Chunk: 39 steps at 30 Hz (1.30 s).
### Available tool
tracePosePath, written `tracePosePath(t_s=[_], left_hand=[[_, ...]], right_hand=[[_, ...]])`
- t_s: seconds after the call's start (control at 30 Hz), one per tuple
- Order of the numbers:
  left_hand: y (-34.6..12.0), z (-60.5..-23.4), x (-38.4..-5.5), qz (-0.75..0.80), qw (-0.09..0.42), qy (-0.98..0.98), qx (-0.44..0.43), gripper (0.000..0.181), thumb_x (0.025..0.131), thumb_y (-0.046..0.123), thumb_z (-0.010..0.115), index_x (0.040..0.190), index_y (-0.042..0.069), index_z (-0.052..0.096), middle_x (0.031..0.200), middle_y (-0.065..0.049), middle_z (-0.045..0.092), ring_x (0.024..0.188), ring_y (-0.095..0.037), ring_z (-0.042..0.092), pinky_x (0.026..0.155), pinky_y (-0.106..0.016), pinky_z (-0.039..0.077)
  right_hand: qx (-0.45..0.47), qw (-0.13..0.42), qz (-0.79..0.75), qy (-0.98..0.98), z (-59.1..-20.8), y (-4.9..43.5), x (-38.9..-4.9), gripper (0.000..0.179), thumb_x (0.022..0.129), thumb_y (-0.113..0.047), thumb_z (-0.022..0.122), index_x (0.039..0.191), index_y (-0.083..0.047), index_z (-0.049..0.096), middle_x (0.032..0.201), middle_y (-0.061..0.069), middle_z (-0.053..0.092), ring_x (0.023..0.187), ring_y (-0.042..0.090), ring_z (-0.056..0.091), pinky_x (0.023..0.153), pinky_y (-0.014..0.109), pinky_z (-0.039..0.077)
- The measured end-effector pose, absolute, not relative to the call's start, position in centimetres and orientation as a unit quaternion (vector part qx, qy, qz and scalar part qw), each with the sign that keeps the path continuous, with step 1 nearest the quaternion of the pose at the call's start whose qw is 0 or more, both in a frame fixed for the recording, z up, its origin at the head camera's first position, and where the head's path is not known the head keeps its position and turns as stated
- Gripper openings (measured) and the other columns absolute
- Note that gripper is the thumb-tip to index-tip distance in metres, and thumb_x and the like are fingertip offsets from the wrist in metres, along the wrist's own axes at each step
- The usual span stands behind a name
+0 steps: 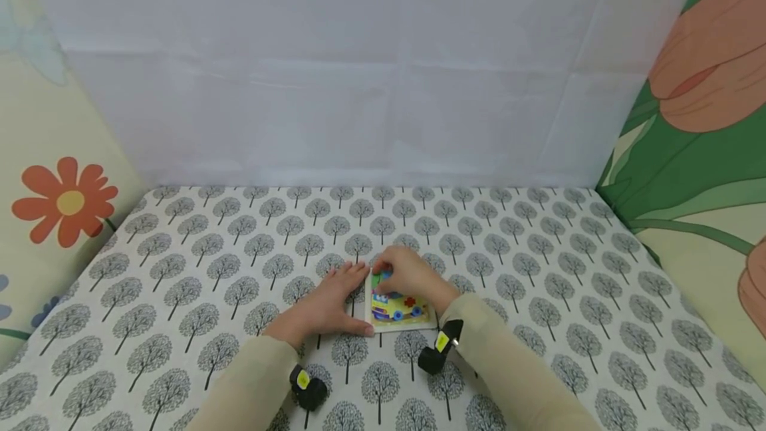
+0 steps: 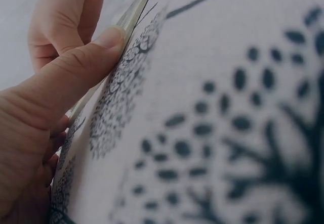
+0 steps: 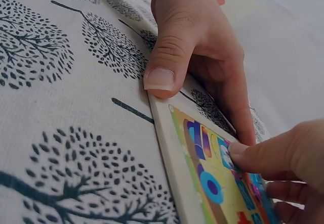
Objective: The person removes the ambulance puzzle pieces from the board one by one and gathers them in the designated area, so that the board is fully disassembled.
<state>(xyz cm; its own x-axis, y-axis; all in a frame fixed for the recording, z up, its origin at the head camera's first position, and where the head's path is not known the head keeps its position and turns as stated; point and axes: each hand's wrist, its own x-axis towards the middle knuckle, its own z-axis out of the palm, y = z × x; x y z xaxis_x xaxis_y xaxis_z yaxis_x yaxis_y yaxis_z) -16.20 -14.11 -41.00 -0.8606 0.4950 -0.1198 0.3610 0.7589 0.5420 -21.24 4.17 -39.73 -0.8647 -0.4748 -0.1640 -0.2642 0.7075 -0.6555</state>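
Note:
A small jigsaw puzzle with a pale frame (image 1: 395, 329) lies flat, showing a yellow vehicle with a red cross and blue wheels. My left hand (image 1: 329, 304) lies along its left side with fingers stretched out; the thumb (image 3: 164, 77) touches the frame's near left corner. Over the puzzle's far left part, my right hand (image 1: 413, 278) bends its fingers down and pinches at a small puzzle piece (image 3: 225, 155) with the thumb. That hand covers much of the far half of the picture. In the left wrist view the board (image 2: 134, 14) appears only edge-on.
A white cloth with grey trees (image 1: 239, 291) covers the table. Behind it hangs a white sheet (image 1: 335, 85). Flower-patterned panels stand at the left (image 1: 66, 118) and right (image 1: 706, 171). Each wrist wears a black camera strap.

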Motion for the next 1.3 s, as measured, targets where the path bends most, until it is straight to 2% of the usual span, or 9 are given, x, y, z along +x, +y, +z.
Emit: tracePosePath(t_s=[0.33, 0.57, 0.67, 0.87, 1.0, 1.17, 1.3], left_hand=[[-14.1, -41.2, -16.0, 0.262, 0.129, 0.926, 0.238, 0.108, 0.065, 0.052, 0.077, 0.145, 0.001, 0.025, 0.153, -0.016, 0.02, 0.141, -0.036, 0.009, 0.114, -0.052, 0.005], [-14.2, -41.3, -15.9, 0.261, 0.127, 0.926, 0.239, 0.109, 0.066, 0.052, 0.077, 0.146, 0.002, 0.023, 0.153, -0.014, 0.019, 0.141, -0.035, 0.009, 0.114, -0.053, 0.004], [-14.2, -41.3, -15.9, 0.26, 0.125, 0.927, 0.239, 0.109, 0.066, 0.053, 0.077, 0.147, 0.004, 0.023, 0.153, -0.013, 0.019, 0.142, -0.034, 0.008, 0.115, -0.051, 0.003], [-14.2, -41.3, -16.1, 0.26, 0.125, 0.927, 0.24, 0.11, 0.064, 0.053, 0.077, 0.147, 0.005, 0.022, 0.154, -0.013, 0.018, 0.142, -0.033, 0.007, 0.115, -0.051, 0.002], [-14.1, -41.3, -16.2, 0.261, 0.126, 0.928, 0.236, 0.11, 0.064, 0.053, 0.078, 0.147, 0.005, 0.023, 0.154, -0.012, 0.018, 0.142, -0.032, 0.008, 0.115, -0.05, 0.002], [-14.2, -41.4, -16.2, 0.26, 0.131, 0.929, 0.227, 0.111, 0.062, 0.054, 0.078, 0.147, 0.006, 0.024, 0.154, -0.011, 0.018, 0.142, -0.031, 0.007, 0.115, -0.049, 0.002], [-14.2, -41.3, -16.1, 0.261, 0.134, 0.93, 0.223, 0.111, 0.062, 0.053, 0.079, 0.147, 0.006, 0.024, 0.154, -0.011, 0.018, 0.142, -0.031, 0.007, 0.115, -0.049, 0.001]], right_hand=[[-0.212, 0.139, -0.351, 0.901, -40.2, 4.3, -20.7, 0.026, 0.072, -0.013, 0.079, 0.092, -0.014, 0.064, 0.095, -0.002, 0.06, 0.087, 0.013, 0.055, 0.081, 0.03, 0.048], [-0.238, 0.115, -0.367, 0.892, -40.8, 5.0, -20.4, 0.028, 0.078, -0.015, 0.074, 0.104, -0.013, 0.067, 0.091, -0.003, 0.058, 0.077, 0.011, 0.051, 0.067, 0.025, 0.046], [-0.231, 0.123, -0.389, 0.883, -41.0, 5.2, -20.7, 0.025, 0.081, -0.013, 0.07, 0.107, -0.016, 0.069, 0.092, -0.003, 0.06, 0.076, 0.01, 0.051, 0.066, 0.024, 0.046], [-0.198, 0.141, -0.396, 0.885, -40.6, 5.0, -21.5, 0.018, 0.088, -0.015, 0.063, 0.104, -0.017, 0.071, 0.101, -0.001, 0.066, 0.084, 0.01, 0.058, 0.074, 0.025, 0.049], [-0.166, 0.137, -0.445, 0.869, -40.4, 5.3, -22.0, 0.016, 0.087, -0.018, 0.065, 0.101, -0.014, 0.071, 0.096, 0.001, 0.065, 0.083, 0.012, 0.058, 0.075, 0.028, 0.049], [-0.105, 0.159, -0.536, 0.823, -40.3, 6.0, -22.5, 0.018, 0.086, -0.019, 0.066, 0.102, -0.012, 0.071, 0.093, 0.003, 0.066, 0.079, 0.015, 0.062, 0.071, 0.03, 0.052], [-0.065, 0.156, -0.548, 0.819, -40.2, 6.7, -22.7, 0.02, 0.088, -0.02, 0.064, 0.106, -0.012, 0.069, 0.099, 0.005, 0.066, 0.084, 0.017, 0.062, 0.072, 0.031, 0.053]])
